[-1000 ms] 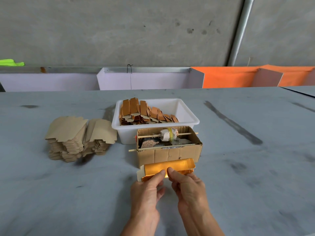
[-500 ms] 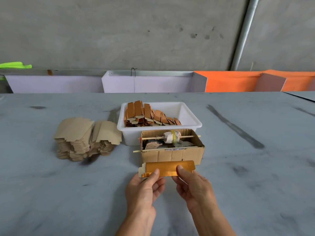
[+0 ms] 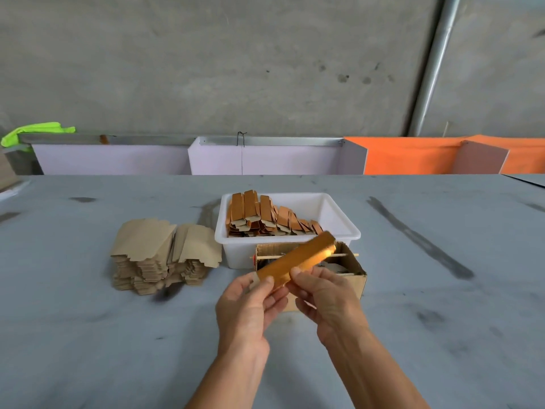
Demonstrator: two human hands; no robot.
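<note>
Over grey table (image 3: pixel 88 335), gold carton (image 3: pixel 298 258) partly hides cardboard box (image 3: pixel 355 280).

A bare grey concrete wall (image 3: pixel 236 54) fills the upper half, mottled with dark spots; a dull silver metal pipe (image 3: pixel 433 63) slants up it at the right; below, a thin grey metal rail (image 3: pixel 147 140) tops pale lilac flat panels (image 3: pixel 112 159), with bright orange panels (image 3: pixel 413 156) to their right; a crumpled neon-green cloth (image 3: pixel 35 131) sits far left; the broad, smudged grey tabletop (image 3: pixel 88 335) spreads in front under soft, even light.

Grey table (image 3: pixel 88 335) w/ card stack (image 3: pixel 165 255); white tub (image 3: pixel 236 252); cardbd box (image 3: pixel 358 283)
</note>
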